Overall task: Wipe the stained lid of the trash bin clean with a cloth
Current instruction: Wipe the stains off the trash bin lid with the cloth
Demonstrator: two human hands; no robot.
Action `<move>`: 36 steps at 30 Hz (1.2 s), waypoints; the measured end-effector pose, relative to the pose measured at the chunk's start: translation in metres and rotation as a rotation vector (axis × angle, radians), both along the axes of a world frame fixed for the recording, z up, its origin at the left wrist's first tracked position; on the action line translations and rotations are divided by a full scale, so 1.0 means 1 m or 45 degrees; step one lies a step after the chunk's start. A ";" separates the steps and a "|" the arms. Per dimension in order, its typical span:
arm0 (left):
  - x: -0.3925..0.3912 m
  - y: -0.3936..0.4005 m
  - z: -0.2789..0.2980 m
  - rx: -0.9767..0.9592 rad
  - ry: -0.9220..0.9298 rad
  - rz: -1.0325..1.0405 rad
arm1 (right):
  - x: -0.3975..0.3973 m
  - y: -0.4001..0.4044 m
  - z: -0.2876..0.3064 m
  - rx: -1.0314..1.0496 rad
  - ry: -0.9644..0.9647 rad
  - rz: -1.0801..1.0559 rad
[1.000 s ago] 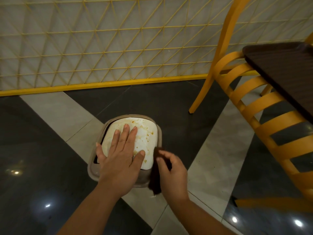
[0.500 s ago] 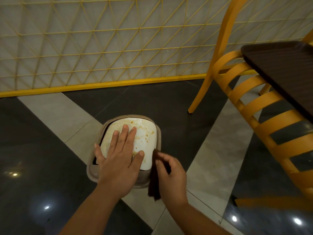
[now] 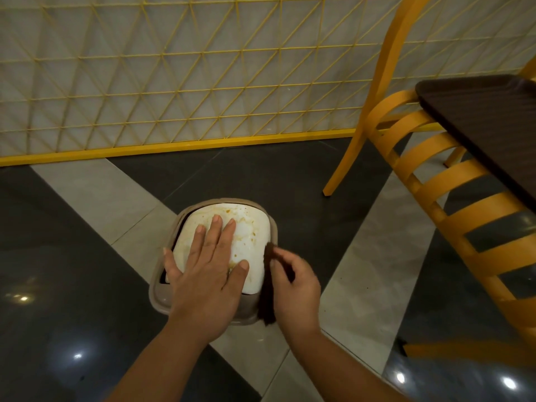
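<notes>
1. A floor [image 3: 72,271] of dark glossy tiles crossed by pale grey bands was seen, bounded at the far side by a yellow lattice screen [image 3: 174,76].
2. A yellow slatted chair [image 3: 452,181] was noted at the right, with a dark brown tray [image 3: 493,117] overlapping it at the frame's edge.
3. The trash bin [image 3: 162,297], taupe, was found standing on the floor below the camera, near centre frame.
4. Its white lid [image 3: 252,236] was observed on top, marked with orange-brown stains toward the far edge and right side.
5. The left hand [image 3: 206,274] was laid flat on the lid, fingers straight and spread, nothing grasped.
6. The right hand [image 3: 295,285] was seen pinching a dark brown cloth [image 3: 268,297], held against the lid's right edge and hanging down the bin's side.
</notes>
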State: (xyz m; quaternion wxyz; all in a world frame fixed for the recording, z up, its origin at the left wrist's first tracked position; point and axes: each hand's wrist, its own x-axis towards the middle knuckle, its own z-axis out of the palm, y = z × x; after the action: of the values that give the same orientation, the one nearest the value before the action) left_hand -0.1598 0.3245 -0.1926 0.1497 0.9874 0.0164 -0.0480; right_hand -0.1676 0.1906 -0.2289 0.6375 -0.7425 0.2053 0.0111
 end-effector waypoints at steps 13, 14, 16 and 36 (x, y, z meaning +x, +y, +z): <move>-0.001 -0.002 0.004 0.006 0.022 0.003 | 0.017 0.004 0.005 0.026 0.032 -0.027; -0.001 -0.001 0.004 0.004 0.019 0.003 | 0.000 0.005 0.003 0.045 0.046 -0.014; -0.001 -0.001 0.004 0.008 0.016 -0.001 | -0.036 0.007 -0.003 0.078 0.081 0.039; -0.002 -0.002 0.004 -0.006 -0.008 0.003 | -0.072 0.003 -0.009 -0.105 -0.201 0.272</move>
State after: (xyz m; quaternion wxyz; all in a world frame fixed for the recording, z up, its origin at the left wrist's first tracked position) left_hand -0.1620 0.3220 -0.1888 0.1524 0.9872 0.0172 -0.0447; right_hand -0.2395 0.1935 -0.2377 0.6158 -0.7843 0.0745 0.0122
